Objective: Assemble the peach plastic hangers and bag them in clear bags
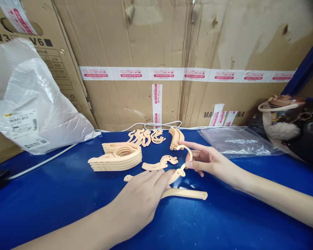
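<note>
My right hand [208, 159] pinches a curved cream plastic hanger hook [190, 152] between thumb and fingers. The hook's lower end meets the rounded head of a hanger arm [175, 177]. Closed over that arm is my left hand [143, 194], palm down, hiding most of it. Another long arm [186, 193] sticks out to the right from beneath this hand; how the two join is hidden. Just behind my left fingers lies a loose curved hanger piece [159, 163] with small holes in its end.
Stacked hanger frames [114, 163] stand at the left, loose hooks [143, 137] behind them, and a bundle of curved arms [175, 137] to their right. A clear plastic bag [240, 140], a white bag [33, 100] and a white cable [47, 159] lie around the blue table [224, 222]. Cardboard boxes [135, 41] wall the back.
</note>
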The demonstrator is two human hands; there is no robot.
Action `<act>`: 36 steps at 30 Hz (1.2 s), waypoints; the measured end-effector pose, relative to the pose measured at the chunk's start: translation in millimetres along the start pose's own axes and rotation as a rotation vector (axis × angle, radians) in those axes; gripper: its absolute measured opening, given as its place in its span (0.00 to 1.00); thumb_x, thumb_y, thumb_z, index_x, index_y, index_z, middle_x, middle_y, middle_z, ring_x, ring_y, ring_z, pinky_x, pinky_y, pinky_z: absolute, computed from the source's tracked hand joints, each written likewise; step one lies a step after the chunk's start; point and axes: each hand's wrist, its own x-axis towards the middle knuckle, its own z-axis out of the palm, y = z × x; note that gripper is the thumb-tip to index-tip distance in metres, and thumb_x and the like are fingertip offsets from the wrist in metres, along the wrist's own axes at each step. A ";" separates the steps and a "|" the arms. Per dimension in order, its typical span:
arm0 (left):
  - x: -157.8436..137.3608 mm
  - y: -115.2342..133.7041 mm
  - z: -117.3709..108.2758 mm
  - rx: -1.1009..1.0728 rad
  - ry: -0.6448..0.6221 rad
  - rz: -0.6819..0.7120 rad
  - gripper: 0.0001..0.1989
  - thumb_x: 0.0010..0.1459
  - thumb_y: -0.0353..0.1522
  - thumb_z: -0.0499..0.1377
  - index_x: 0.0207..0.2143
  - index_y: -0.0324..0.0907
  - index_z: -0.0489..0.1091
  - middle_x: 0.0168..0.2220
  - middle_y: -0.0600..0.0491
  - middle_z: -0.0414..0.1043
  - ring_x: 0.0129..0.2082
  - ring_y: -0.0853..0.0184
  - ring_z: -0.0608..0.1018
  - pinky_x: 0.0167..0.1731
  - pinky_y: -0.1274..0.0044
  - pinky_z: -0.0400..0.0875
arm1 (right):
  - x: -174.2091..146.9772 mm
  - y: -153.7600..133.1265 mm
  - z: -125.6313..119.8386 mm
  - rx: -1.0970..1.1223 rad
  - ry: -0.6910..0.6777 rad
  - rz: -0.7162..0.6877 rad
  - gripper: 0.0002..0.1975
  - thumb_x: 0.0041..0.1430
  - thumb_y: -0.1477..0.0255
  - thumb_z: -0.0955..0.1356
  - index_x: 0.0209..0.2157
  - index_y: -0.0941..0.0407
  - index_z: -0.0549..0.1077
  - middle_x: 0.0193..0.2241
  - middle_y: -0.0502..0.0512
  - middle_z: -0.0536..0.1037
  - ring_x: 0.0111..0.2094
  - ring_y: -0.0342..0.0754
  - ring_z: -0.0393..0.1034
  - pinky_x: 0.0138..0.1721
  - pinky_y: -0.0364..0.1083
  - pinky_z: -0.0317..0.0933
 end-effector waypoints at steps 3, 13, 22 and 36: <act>-0.4 0.0 -0.6 0.011 0.006 0.005 0.20 0.64 0.22 0.43 0.59 0.35 0.53 0.45 0.44 0.73 0.42 0.58 0.77 0.39 0.67 0.74 | -0.3 0.3 2.3 0.003 -0.002 -0.001 0.33 0.55 0.69 0.71 0.61 0.52 0.59 0.28 0.48 0.70 0.27 0.42 0.62 0.23 0.41 0.59; 0.3 0.2 -2.3 -0.044 -0.046 -0.030 0.20 0.64 0.25 0.43 0.57 0.37 0.57 0.44 0.45 0.74 0.41 0.57 0.77 0.38 0.65 0.73 | -4.4 0.5 5.6 -0.114 0.035 -0.043 0.29 0.59 0.68 0.69 0.60 0.48 0.59 0.28 0.47 0.68 0.27 0.42 0.60 0.24 0.42 0.58; 3.0 2.0 -9.0 -0.078 -0.109 -0.061 0.20 0.62 0.25 0.44 0.55 0.37 0.59 0.44 0.44 0.75 0.41 0.56 0.78 0.39 0.65 0.72 | -5.0 2.7 8.4 -0.083 0.008 -0.048 0.26 0.62 0.67 0.65 0.61 0.48 0.58 0.31 0.48 0.67 0.28 0.42 0.62 0.26 0.42 0.61; 1.7 1.3 -8.0 -0.121 -0.119 -0.060 0.19 0.63 0.25 0.45 0.55 0.37 0.61 0.44 0.44 0.75 0.40 0.55 0.78 0.38 0.64 0.73 | -6.0 7.7 8.2 -0.027 -0.058 -0.024 0.29 0.62 0.66 0.66 0.63 0.50 0.55 0.29 0.48 0.68 0.27 0.42 0.64 0.25 0.41 0.58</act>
